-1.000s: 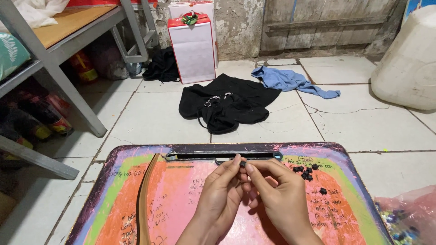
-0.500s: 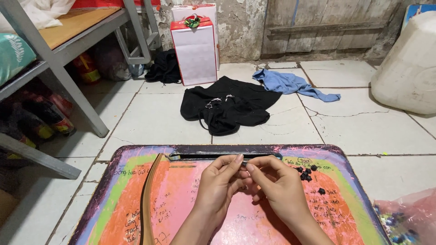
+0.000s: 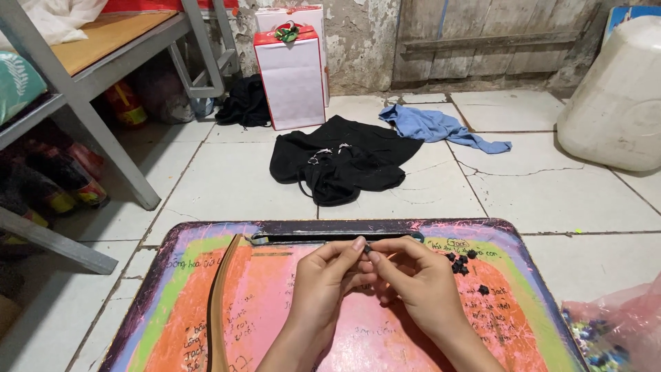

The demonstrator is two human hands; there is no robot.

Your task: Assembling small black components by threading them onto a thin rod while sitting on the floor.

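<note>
**My two hands pinching a small dark piece above the painted surface**

My left hand (image 3: 323,289) and my right hand (image 3: 420,289) meet over the middle of the surface (image 3: 179,296), a low board painted in pink, orange and green bands with a dark, worn rim and handwriting across it. Between the fingertips of both hands sits a small dark piece (image 3: 368,249). The thumb and forefinger of my left hand close on it from the left, and the fingers (image 3: 385,251) of my right hand close on it from the right, so both sets of fingers are together, clamped on the piece. It is held just above the board, near its far edge. Most of the piece is hidden by my fingertips; its shape cannot be told.

To the right of my right hand, apart from it, a scatter of black beads (image 3: 463,263) lies on the surface. A thin brown strip (image 3: 216,303) runs along the board at the left, well apart from my left hand. Just beyond my fingertips lies a dark bar (image 3: 303,238) along the far rim.

On the tiled floor beyond lie a black garment (image 3: 344,165) and a blue cloth (image 3: 441,127). A pink plastic bag (image 3: 620,324) sits at the lower right.
</note>
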